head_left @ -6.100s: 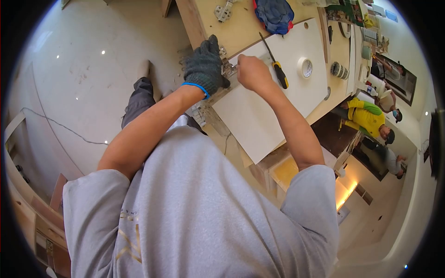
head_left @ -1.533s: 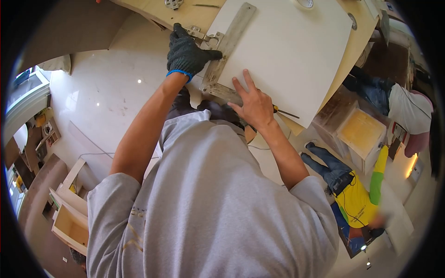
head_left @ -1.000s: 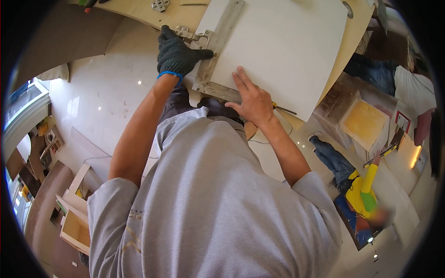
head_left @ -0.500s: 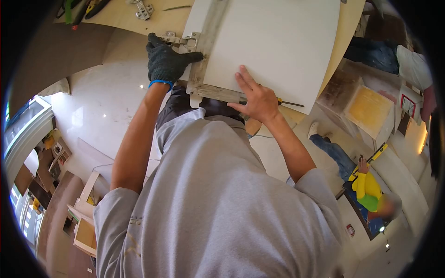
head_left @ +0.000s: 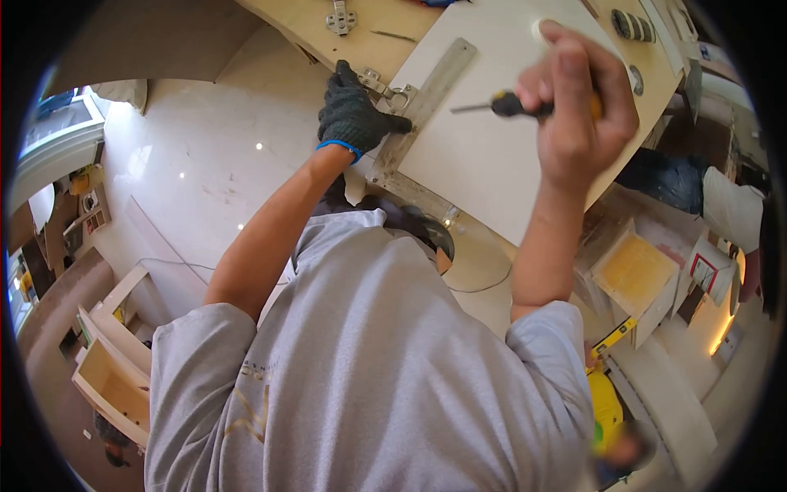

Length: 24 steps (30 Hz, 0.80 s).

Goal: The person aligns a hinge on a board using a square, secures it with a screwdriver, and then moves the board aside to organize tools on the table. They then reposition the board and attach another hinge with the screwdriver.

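Note:
A dark knit glove covers my left hand (head_left: 354, 115), which lies spread at the white panel's left edge. Its thumb rests on a worn metal square (head_left: 426, 102), and its fingertips are beside a metal hinge (head_left: 400, 98). Raised above the white panel (head_left: 484, 156), my bare right hand (head_left: 582, 107) is closed around a screwdriver (head_left: 510, 104) with a dark and yellow handle. The screwdriver's shaft points left. The square's long arm runs up the panel and its short arm follows the near edge.
Another hinge (head_left: 340, 18) and a thin pencil-like stick (head_left: 393, 36) lie on the wooden worktop (head_left: 377, 51). A striped roll (head_left: 633, 25) is at the upper right. A person in yellow (head_left: 605, 406) holds a level at lower right; another person stands at right.
My right hand has left the panel and risen with the screwdriver, which lay on the panel's near edge. The view has shifted, with panel and left hand now further right and turned.

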### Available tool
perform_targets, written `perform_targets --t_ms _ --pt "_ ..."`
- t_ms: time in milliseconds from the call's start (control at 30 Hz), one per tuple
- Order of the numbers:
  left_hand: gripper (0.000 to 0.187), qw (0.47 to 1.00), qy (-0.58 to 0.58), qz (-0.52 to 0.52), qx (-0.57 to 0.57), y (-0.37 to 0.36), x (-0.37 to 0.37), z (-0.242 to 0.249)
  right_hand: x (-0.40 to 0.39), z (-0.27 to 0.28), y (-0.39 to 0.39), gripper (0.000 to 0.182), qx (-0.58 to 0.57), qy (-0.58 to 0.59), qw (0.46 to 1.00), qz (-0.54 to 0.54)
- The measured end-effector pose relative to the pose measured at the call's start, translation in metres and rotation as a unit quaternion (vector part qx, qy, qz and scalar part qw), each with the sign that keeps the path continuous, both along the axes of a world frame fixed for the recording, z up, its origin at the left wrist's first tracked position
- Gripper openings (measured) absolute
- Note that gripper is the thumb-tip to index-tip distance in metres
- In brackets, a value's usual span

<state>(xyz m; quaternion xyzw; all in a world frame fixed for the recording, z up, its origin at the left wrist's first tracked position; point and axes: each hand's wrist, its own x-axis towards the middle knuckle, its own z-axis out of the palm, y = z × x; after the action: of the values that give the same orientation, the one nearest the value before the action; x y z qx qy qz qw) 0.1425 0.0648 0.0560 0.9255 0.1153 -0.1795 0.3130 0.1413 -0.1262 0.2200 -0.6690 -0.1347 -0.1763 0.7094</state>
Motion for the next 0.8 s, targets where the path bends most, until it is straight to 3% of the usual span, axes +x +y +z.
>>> perform_targets --t_ms 67,800 --pt "0.149 1.000 0.003 0.000 -0.004 0.001 0.001 0.002 0.029 -0.006 0.019 0.019 0.000 -0.073 0.997 0.021" --pt "0.146 0.999 0.008 0.019 -0.043 0.004 -0.002 -0.004 0.065 -0.060 0.054 0.017 -0.037 0.036 0.997 0.065"
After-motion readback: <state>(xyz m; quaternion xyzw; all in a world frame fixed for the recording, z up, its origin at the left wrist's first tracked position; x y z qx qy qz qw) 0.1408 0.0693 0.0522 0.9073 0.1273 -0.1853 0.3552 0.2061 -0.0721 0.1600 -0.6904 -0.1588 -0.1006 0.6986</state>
